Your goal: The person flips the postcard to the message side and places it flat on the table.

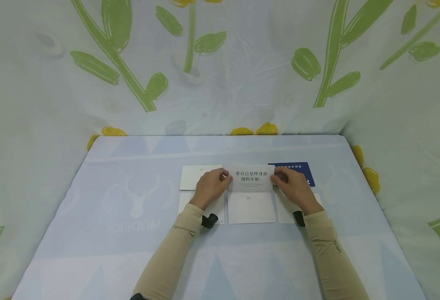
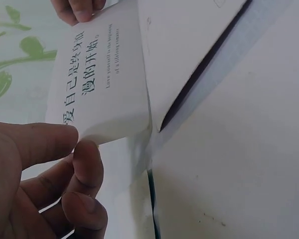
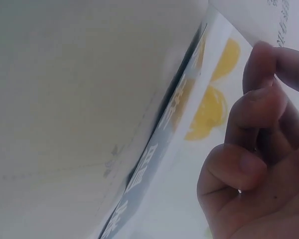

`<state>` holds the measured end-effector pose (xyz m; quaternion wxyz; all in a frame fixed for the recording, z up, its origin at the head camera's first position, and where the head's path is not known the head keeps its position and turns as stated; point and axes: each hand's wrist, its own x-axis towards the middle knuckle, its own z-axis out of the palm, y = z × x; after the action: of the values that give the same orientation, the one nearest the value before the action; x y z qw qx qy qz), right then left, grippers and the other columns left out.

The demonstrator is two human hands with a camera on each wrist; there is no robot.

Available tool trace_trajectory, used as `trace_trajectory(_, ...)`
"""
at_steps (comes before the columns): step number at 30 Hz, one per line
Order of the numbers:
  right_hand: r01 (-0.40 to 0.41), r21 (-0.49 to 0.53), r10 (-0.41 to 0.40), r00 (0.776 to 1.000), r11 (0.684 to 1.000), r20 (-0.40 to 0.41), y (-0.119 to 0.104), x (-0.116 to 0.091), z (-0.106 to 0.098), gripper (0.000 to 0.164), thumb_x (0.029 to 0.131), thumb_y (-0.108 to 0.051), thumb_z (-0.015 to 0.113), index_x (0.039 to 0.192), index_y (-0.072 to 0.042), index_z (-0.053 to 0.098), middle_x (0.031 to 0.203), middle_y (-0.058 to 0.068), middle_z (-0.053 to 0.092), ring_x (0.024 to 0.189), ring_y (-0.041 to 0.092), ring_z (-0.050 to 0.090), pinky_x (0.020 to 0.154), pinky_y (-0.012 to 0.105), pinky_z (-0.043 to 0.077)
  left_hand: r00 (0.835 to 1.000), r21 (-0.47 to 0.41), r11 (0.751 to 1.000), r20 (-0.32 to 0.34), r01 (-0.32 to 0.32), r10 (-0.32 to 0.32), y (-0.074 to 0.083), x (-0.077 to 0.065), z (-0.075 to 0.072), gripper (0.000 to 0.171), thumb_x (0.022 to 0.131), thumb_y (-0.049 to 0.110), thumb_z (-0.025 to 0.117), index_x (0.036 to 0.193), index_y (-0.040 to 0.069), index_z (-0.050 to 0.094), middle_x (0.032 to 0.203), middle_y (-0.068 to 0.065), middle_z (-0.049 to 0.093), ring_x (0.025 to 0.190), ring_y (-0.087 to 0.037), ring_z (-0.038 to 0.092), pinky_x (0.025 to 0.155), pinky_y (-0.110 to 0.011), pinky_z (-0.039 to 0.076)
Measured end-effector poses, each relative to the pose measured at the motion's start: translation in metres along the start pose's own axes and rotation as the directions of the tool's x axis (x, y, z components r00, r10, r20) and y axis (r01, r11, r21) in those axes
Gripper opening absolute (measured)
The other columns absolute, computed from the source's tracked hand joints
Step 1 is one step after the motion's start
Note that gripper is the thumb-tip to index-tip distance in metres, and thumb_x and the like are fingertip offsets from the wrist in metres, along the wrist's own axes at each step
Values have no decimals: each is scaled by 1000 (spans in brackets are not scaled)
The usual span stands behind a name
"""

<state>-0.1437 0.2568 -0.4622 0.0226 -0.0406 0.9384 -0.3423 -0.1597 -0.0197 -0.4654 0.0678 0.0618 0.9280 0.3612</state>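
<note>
Two ends of the lettered card are pinched: 9 o'clock by left hand, 3 by right hand. Long axis 9-to-3, text top toward 12. Position: 12 o'clock of white card on desk.

**White and Pale Blue, Cut by Green, Yellow and Navy**

On my feed, the thin white rectangular paper card bears dark green characters. I see white lettering on the navy-blue rectangular card, and a small dark mark on the white blank-looking rectangular card. The pale blue and white cloth table cover shows blue triangles and a white stag's head. My view also takes in plain beige fabric sleeves and a white fabric curtain patterned with green leaves and yellow flowers.
</note>
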Motion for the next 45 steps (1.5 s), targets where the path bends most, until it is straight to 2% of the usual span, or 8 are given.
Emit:
trace_trajectory(5,7,7,-7,1000,1000,-9,0,0,0,29,100,-26,66,120,-5,68,96,7,72,81,22,60,67,34,48,1000,-23,1000,25,-5,5,0,-1,-1,32,99,32,57,117,9,73,94,-1,73,78,-15,63,69,-32,51)
trace_trajectory(11,6,30,-6,1000,1000,-4,0,0,0,22,100,-26,66,113,-9,69,95,4,74,85,20,67,70,35,50,999,-60,998,39,-6,8,-1,0,-1,28,100,30,57,113,10,73,79,7,71,73,-13,61,65,-30,48)
trace_trajectory(14,8,41,-8,1000,999,-3,0,0,0,21,100,-28,66,112,-11,70,93,2,75,87,20,69,72,35,50,999,-85,996,48,-5,9,0,0,-3,26,100,30,58,110,12,73,77,9,70,74,-14,60,66,-31,46)
trace_trajectory(21,22,47,-21,1000,999,-22,-3,-1,-3,25,101,-30,64,115,-10,69,96,3,77,94,23,72,74,37,49,998,-154,988,53,-20,28,-1,0,-6,27,101,35,59,110,14,73,83,9,72,82,-16,60,72,-33,45)
trace_trajectory(29,8,96,-4,999,995,-38,-5,-2,-4,28,102,-38,62,113,-13,69,105,4,77,104,26,71,80,41,49,999,-206,978,15,-39,43,0,1,-9,28,101,36,59,112,15,73,87,9,73,83,-14,62,71,-33,46)
trace_trajectory(38,70,157,-63,997,985,-48,0,-3,-4,27,103,-33,60,121,-15,69,110,1,75,105,23,70,81,42,51,998,-250,967,9,-53,57,-2,0,-10,30,99,34,61,119,14,73,107,4,74,101,-18,67,81,-37,51)
trace_trajectory(45,78,161,-72,997,984,-41,2,-3,-4,30,104,-35,59,126,-16,68,114,4,73,103,23,69,81,42,51,999,-278,960,28,-31,41,-3,0,-11,31,99,31,61,122,15,73,112,2,72,94,-16,67,75,-35,51)
